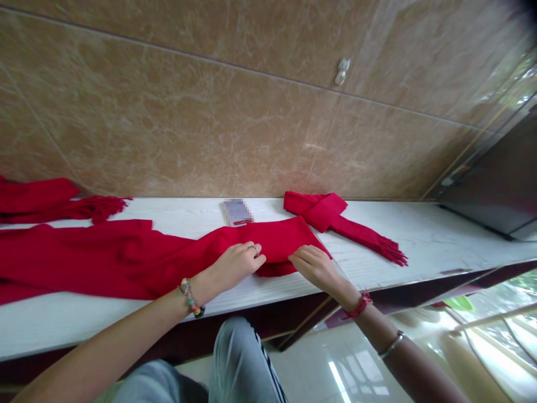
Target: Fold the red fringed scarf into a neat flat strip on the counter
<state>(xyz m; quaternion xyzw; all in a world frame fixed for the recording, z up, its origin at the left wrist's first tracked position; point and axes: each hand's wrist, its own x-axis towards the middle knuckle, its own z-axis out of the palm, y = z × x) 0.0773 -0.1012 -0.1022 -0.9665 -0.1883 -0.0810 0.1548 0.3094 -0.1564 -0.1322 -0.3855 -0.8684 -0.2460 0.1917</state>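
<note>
A long red scarf [176, 257] lies along the white table, and its right end is folded into a flat band. My left hand [239, 266] has its fingers closed on the near edge of that folded part. To the right, my right hand [312, 268] pinches the same edge closer to the scarf's end. Between my hands, lower layers of the red cloth show under the top one. Behind my right hand, a second red scarf [323, 211] is folded across itself, its fringe pointing right.
Another fringed red scarf [50, 201] lies at the far left by the marbled wall [210, 123]. A blurred flat phone-like item [237, 211] sits behind the long scarf. The white table [419, 235] runs right toward a dark box-shaped object [495, 168].
</note>
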